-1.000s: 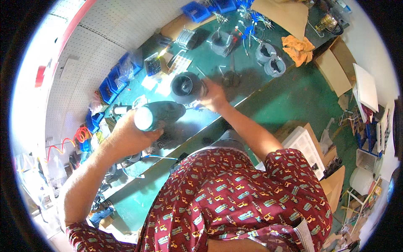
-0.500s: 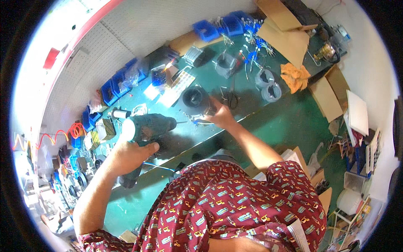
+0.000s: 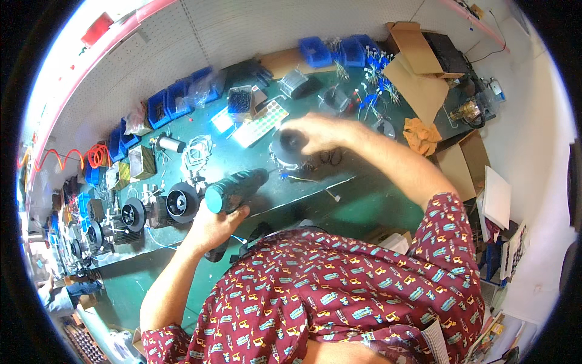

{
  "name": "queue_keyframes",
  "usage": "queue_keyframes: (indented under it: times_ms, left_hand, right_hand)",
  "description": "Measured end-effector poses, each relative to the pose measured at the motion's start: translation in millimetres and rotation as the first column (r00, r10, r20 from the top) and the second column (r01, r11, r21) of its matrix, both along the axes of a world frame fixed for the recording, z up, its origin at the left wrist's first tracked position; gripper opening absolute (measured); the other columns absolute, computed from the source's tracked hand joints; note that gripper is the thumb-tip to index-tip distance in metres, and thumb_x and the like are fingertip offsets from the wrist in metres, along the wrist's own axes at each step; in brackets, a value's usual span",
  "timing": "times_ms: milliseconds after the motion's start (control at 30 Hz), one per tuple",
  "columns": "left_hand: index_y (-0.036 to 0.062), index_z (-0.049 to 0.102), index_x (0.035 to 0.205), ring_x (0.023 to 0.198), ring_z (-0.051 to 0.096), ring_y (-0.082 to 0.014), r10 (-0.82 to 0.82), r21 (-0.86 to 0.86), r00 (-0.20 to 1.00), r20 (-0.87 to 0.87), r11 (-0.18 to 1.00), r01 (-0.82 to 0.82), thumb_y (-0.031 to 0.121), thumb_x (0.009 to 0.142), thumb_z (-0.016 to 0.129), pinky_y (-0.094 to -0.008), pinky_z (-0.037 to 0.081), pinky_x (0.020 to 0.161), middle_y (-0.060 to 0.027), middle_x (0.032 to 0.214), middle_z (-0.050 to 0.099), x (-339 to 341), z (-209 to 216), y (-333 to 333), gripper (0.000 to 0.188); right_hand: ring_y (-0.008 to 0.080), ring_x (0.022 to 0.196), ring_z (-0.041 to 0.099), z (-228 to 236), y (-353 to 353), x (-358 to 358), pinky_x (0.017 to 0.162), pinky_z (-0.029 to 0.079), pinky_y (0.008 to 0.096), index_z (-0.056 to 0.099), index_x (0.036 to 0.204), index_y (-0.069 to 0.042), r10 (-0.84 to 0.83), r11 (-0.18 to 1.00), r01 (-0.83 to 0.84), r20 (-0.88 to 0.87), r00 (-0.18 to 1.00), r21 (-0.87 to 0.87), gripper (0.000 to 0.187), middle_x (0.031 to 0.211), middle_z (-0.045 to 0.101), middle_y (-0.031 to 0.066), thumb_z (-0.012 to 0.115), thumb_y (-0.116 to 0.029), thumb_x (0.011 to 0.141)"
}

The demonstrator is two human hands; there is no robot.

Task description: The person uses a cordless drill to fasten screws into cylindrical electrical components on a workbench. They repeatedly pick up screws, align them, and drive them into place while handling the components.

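My left hand (image 3: 215,229) is wrapped round the handle of a dark teal cordless drill (image 3: 235,189). The drill's nose points right, toward the lower side of a black round fan unit (image 3: 286,151) on the green bench; I cannot tell whether the bit touches it. My right hand (image 3: 316,132) reaches over from the right, its fingers closed on the unit's top around a dark cylindrical part, which they partly cover. Thin wires (image 3: 298,178) stick out below the unit toward the bench's front edge.
Similar fan units (image 3: 182,203) line the bench to the left. Behind lie a coil of white cable (image 3: 197,151), a sticker sheet (image 3: 267,121), a clear tub of small black parts (image 3: 240,100) and blue bins (image 3: 179,97). An orange cloth (image 3: 421,136) and cardboard box (image 3: 418,76) are at right.
My right hand has gone from the unit's lower right side up onto its top, with the forearm now across the bench. The drill has shifted slightly right, and the view has turned left.
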State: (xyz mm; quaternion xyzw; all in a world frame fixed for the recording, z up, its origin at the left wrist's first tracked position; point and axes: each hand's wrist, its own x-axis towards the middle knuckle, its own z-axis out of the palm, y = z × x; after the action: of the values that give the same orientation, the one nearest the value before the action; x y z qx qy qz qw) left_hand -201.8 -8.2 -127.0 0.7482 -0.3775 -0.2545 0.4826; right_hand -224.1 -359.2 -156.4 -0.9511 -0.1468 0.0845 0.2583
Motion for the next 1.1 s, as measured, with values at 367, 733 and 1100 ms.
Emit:
queue_keyframes:
  times_ms: [367,733,1100]
  left_hand:
    - [-0.0001,0.059,0.129,0.111,0.064,-0.0197,0.015,0.052,0.999,-0.051,0.999,-0.013,0.002,0.086,0.068,-0.0329,0.049,0.098,-0.0138,0.123,0.067,-5.6,16.4,3.8,0.044]
    - [0.0051,0.064,0.121,0.092,0.059,-0.0157,-0.043,0.19,0.985,-0.169,0.979,0.075,0.016,0.091,0.071,-0.0324,0.051,0.081,-0.0043,0.105,0.066,-11.4,50.5,31.2,0.032]
    - [0.003,0.061,0.124,0.098,0.057,-0.0172,-0.038,0.243,0.986,-0.159,0.967,0.076,0.016,0.09,0.073,-0.0334,0.049,0.086,-0.0047,0.111,0.065,-19.0,28.5,18.5,0.039]
  right_hand:
    - [0.0253,0.07,0.066,12.4,-6.5,11.9,0.067,0.053,0.042,0.067,0.089,-0.003,-0.655,0.689,0.497,0.158,0.739,0.527,0.04,0.08,0.07,0.0137,0.054,-0.04,0.096]
    - [0.0306,0.096,0.071,-101.0,16.1,-117.9,0.084,0.062,0.0423,0.06,0.114,0.002,-0.359,-0.415,0.524,-0.663,0.656,0.743,0.021,0.106,0.069,0.0178,0.063,-0.004,0.094]
    - [0.0223,0.084,0.071,-128.2,63.1,-122.7,0.072,0.06,0.0333,0.066,0.099,-0.004,-0.302,-0.655,0.457,-0.763,0.572,0.602,0.013,0.095,0.071,0.0087,0.072,-0.013,0.091]
